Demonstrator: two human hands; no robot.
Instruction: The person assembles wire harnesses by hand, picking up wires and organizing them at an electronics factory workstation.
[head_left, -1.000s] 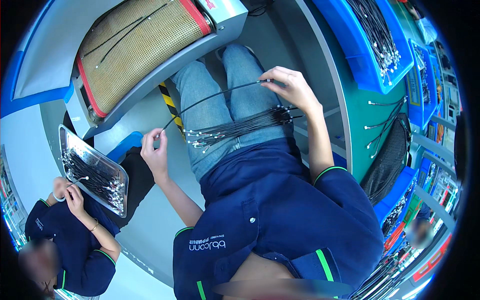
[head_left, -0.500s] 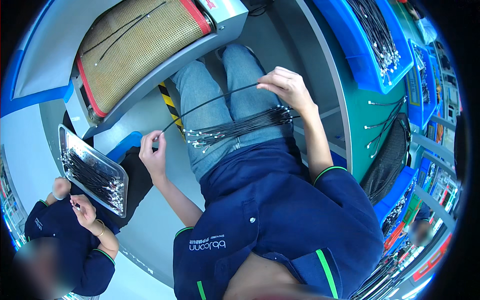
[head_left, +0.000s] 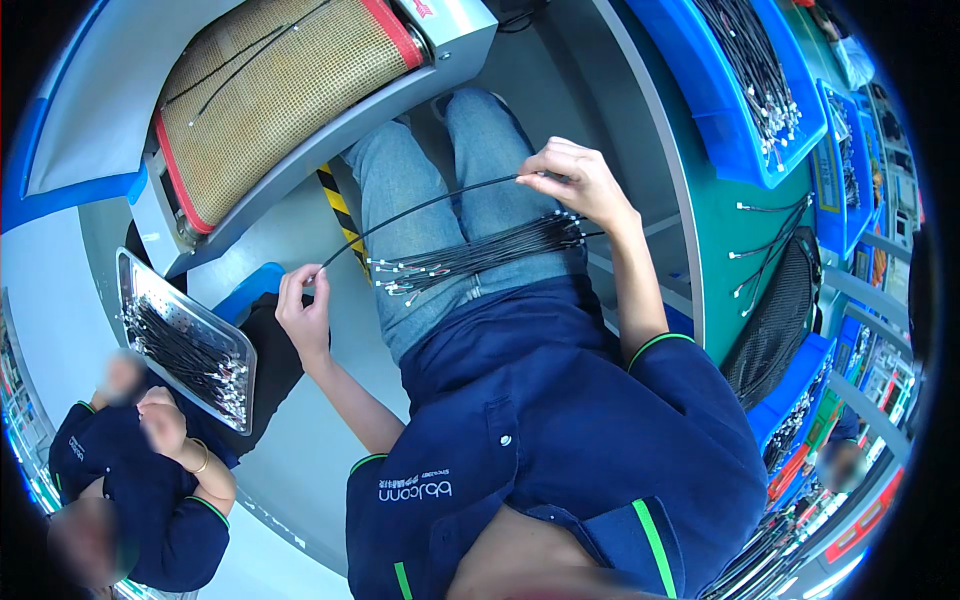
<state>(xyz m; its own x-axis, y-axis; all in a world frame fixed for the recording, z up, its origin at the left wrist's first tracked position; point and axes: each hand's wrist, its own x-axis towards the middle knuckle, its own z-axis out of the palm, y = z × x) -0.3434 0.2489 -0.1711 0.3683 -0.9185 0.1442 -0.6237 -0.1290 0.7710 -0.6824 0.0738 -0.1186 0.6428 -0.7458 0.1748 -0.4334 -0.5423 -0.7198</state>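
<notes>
A black cable (head_left: 420, 205) bows gently between my two hands, above my thighs. My left hand (head_left: 303, 305) pinches its near-left end, and my right hand (head_left: 575, 178) pinches the other end, higher up and to the right. The cable's tips are hidden in my fingers. Across my lap lies a bundle of black cables (head_left: 490, 248) with small white connectors at both ends; neither hand touches it. Two more black cables (head_left: 245, 68) rest on the tan mesh conveyor belt (head_left: 290, 100) at the far left.
A co-worker's hand (head_left: 163, 422) is at lower left, beside a metal tray (head_left: 250, 400) of cables. On the right, a blue bin (head_left: 720, 150) of cables stands on the green tabletop (head_left: 715, 260), with several loose cables (head_left: 770, 250) and a black mesh bag (head_left: 775, 325).
My hands and the held cable have barely moved. On the belt the cables have shifted slightly up and right. The co-worker's hands and head have moved a little.
</notes>
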